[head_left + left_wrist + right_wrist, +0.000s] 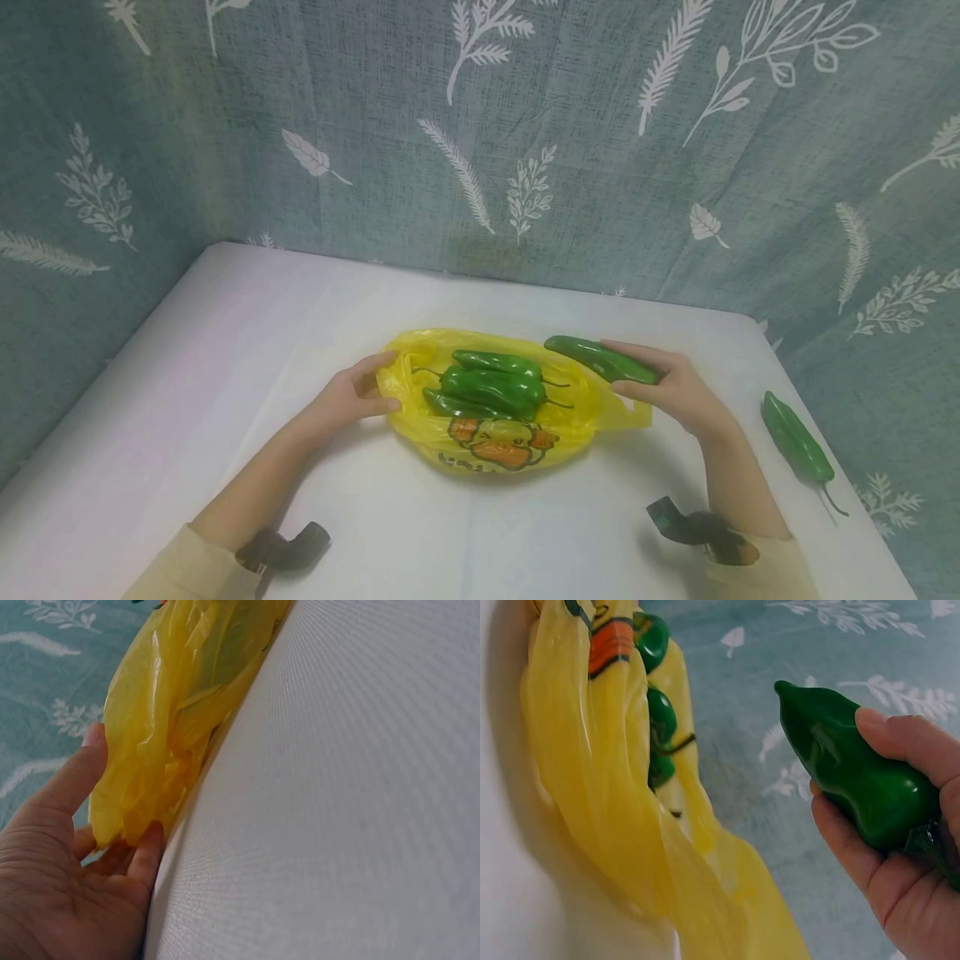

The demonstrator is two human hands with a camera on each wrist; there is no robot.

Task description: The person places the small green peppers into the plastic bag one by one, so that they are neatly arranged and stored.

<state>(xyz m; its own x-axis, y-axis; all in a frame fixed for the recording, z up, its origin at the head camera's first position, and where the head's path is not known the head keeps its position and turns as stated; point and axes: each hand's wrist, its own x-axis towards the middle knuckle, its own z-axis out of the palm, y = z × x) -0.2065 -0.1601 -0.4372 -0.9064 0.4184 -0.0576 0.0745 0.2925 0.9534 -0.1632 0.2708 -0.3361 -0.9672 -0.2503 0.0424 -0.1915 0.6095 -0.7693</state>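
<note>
A yellow plastic bag (495, 454) with a printed cartoon lies on the white table, its mouth facing up. Several green peppers (491, 387) with thin stems show inside it. At the bag's left end my left hand (352, 392) holds the plastic, thumb and fingers spread around it; the left wrist view shows the thumb on one side and curled fingertips at the bag's lower end. My right hand (667, 379) grips another green pepper (855, 769) between thumb and fingers, tip pointing left, above the bag's right end. Its stem lies by the palm in the right wrist view.
One more green pepper (797, 442) lies near the table's right edge. Teal fabric (480, 150) with white leaf prints hangs behind and beside the white table (300, 292). Dark devices are strapped to both wrists.
</note>
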